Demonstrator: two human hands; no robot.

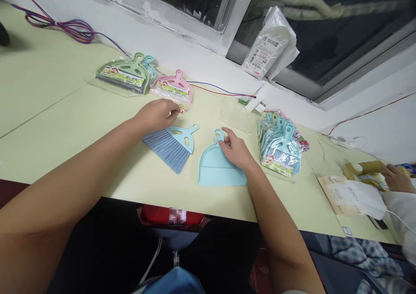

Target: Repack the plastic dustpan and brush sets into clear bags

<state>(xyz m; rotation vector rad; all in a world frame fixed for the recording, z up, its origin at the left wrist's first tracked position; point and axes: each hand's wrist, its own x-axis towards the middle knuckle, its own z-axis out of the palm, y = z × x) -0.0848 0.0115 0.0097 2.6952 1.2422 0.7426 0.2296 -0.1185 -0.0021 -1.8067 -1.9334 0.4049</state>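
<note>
Beside the upper edge of a light-blue hand brush (184, 138) with grey-blue bristles, my left hand (160, 114) is closed with its fingertips at a small printed card (183, 109). The card is partly hidden by the fingers. My right hand (236, 149) grips the light-blue dustpan (221, 171) near its looped handle, thumb and forefinger at the handle's right side. The dustpan lies flat with its wide edge towards me. Brush and dustpan lie apart on the pale-yellow table (175, 190).
Packaged green (121, 73) and pink dustpan sets (172, 86) lie at the back left. Several wrapped blue sets (282, 144) stand to the right. A clear plastic bag (238, 114) and cables (76, 31) lie behind. At far right is another person's hand (399, 179).
</note>
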